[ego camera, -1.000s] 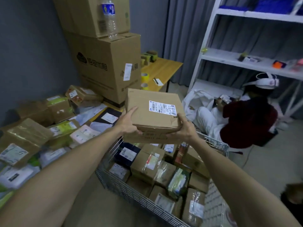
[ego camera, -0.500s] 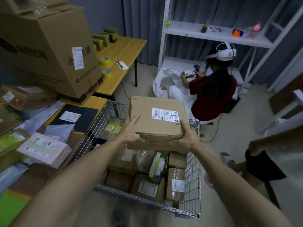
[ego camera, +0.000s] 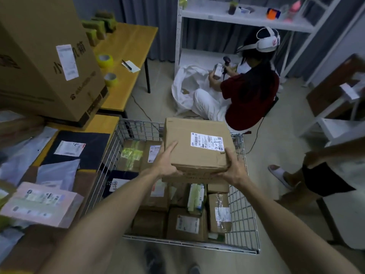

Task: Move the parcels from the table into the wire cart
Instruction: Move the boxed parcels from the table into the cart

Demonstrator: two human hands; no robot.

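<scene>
**A:** Nearest first. The hands?

**B:** 2 bare forearms reach in from the bottom edge. The left hand [ego camera: 166, 167] grips the near left corner of a brown cardboard parcel [ego camera: 197, 153]. Its thumb lies flat on the top face and its fingers curl under the edge, mostly hidden. The right hand [ego camera: 234, 171] grips the near right corner the same way, thumb on top beside a torn seam.

**A:** Where is the parcel?

**B:** Held roughly level in the air above the wire cart [ego camera: 243, 204], over its middle and far part. As far as I can tell, only the 2 hands touch it. A white shipping label [ego camera: 207, 142] sits on its top face, with handwriting at the label's corner.

**A:** The cart itself?

**B:** Mesh walls, open top. The floor is packed with brown boxes [ego camera: 187, 224] side by side. 1 green-taped packet [ego camera: 195, 196] sits among them. A dark mailer [ego camera: 116, 182] lies by the left wall.

**A:** The table?

**B:** The table [ego camera: 102, 123] is left of the cart, touching it or just beside it; I cannot tell which. It has a wooden top. A pink parcel [ego camera: 41, 202] lies nearest, then grey poly bags [ego camera: 57, 173], then a black mailer [ego camera: 88, 143] with a white label. A large carton [ego camera: 45, 56] stands at the far end.

**A:** Beyond that?

**B:** A 2nd wooden table [ego camera: 128, 42] carries 2 yellow tape rolls [ego camera: 104, 60] and a notepad [ego camera: 131, 66]. Past the cart, a seated person [ego camera: 248, 95] in a red top wears a white headset [ego camera: 266, 40] and holds a small box beside a white sack [ego camera: 189, 86]. White shelving [ego camera: 246, 18] stands behind. At the right edge are another person's leg and a sandal [ego camera: 280, 175].
</scene>
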